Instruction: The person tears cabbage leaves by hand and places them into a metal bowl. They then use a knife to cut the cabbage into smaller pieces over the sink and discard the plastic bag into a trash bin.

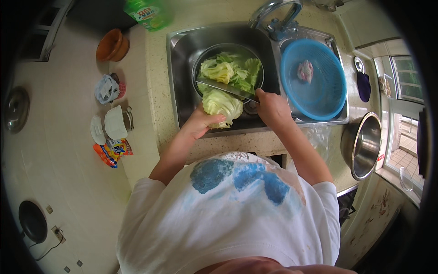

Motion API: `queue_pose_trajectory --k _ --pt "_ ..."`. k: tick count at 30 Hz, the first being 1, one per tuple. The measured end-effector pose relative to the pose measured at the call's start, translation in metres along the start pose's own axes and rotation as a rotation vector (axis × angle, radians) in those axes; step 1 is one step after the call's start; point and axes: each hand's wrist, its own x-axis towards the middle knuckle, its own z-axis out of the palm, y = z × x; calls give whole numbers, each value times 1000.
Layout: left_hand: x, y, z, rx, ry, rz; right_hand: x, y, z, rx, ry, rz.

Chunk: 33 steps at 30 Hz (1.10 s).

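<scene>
My left hand point(202, 123) grips a pale green head of cabbage or lettuce point(224, 105) from below, at the near rim of a round metal basin point(262, 68). In my right hand point(272, 106) is the handle of a wide-bladed kitchen knife point(227, 88). Its blade crosses the top of the head, pointing left; whether it is cutting in, I cannot tell. Cut leaves point(219, 70) fill much of the basin. The basin stands in the left bowl of a stainless steel sink point(179, 78).
A blue plastic colander point(313, 99) with a pinkish-white lump point(305, 71) occupies the sink's right side. Behind rises the chrome faucet point(277, 25). A green detergent bottle point(147, 15) stands back left. On the right counter are a large steel bowl point(362, 147) and clear plastic film point(316, 140).
</scene>
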Motion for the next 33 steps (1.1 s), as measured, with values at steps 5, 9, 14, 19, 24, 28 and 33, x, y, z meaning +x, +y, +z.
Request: queue_pose_trajectory --k 5,9,14,19,24,28,33 --pt "-2 -4 7 195 -4 51 5 -6 4 10 -7 16" --pt "-7 -6 15 227 -36 88 15 0 3 9 41 22" --pt "-26 2 -7 14 -153 -14 15 11 4 99 107 15" --pt "-34 0 -39 -126 -227 96 6 12 -1 311 224 17" --pt "-11 -13 -53 -389 -468 164 -28 6 -15 554 337 -2" --pt "2 -24 -50 -373 -337 157 -52 0 -17 622 454 -225" --pt "8 -23 -25 -480 -357 101 -54 -6 -11 482 392 -434"
